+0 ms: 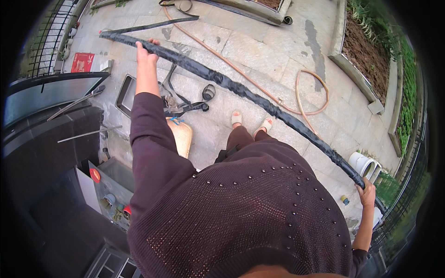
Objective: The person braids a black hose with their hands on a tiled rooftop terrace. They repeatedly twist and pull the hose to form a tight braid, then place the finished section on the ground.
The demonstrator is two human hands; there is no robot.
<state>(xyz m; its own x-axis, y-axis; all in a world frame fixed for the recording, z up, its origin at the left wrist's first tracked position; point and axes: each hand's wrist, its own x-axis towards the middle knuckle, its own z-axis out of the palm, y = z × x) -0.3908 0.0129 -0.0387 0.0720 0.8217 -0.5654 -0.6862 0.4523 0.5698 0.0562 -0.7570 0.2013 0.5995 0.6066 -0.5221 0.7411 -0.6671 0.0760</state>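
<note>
A long, crinkled black plastic tube point(222, 79) slants across the view in front of me, raised off the paving. My left hand point(147, 52) holds it near its far left end, thumb on the near side and fingertips showing beyond. Low on the right, my right hand point(367, 194) is closed around the tube, and a short length runs on past it. From the left end, which has a small red spot, a flat black strip point(153, 26) folds back to the right and curls at the top.
An orange-brown hose point(222, 57) loops over the stone paving point(271, 48). Near my feet lie tangled black straps point(184, 104), a metal basin point(126, 95) and a woven seat point(182, 133). At right are a soil bed point(365, 59) and a white bucket point(363, 163).
</note>
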